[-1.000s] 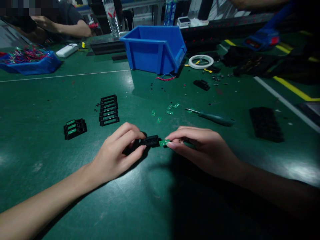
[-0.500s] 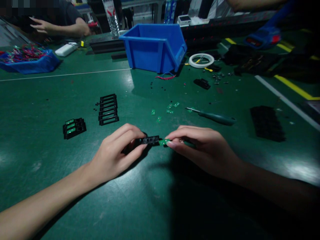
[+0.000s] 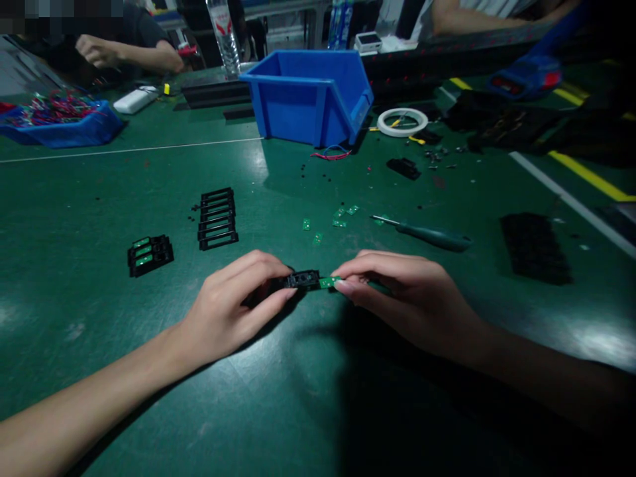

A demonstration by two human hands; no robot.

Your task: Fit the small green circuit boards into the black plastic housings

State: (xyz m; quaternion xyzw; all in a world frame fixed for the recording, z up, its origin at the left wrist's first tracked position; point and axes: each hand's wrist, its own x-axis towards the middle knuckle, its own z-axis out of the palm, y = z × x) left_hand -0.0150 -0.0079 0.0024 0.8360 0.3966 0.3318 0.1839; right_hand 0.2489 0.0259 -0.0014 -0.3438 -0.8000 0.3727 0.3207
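My left hand (image 3: pixel 241 298) pinches a small black plastic housing (image 3: pixel 304 279) between thumb and fingers, low over the green table. Between the thumb and forefinger of my right hand (image 3: pixel 402 291) is a small green circuit board (image 3: pixel 328 283), its left end at the housing's right end. Whether the board is inside the housing I cannot tell. Several loose green circuit boards (image 3: pixel 339 223) lie beyond my hands, near a screwdriver (image 3: pixel 432 236) with a dark green handle. To the left lie black housings holding green boards (image 3: pixel 144 252) and a ladder-like black plastic frame (image 3: pixel 217 218).
A blue bin (image 3: pixel 308 99) stands at the back, with a roll of white tape (image 3: pixel 402 122) beside it. A blue tray of wires (image 3: pixel 59 122) is far left. Black parts (image 3: pixel 535 246) lie on the right. Co-workers' arms (image 3: pixel 134 56) show across the table.
My hands keep the same grip on housing and board, with barely any movement. The view has shifted slightly. At the back left, a co-worker's hand has closed and moved a little right.
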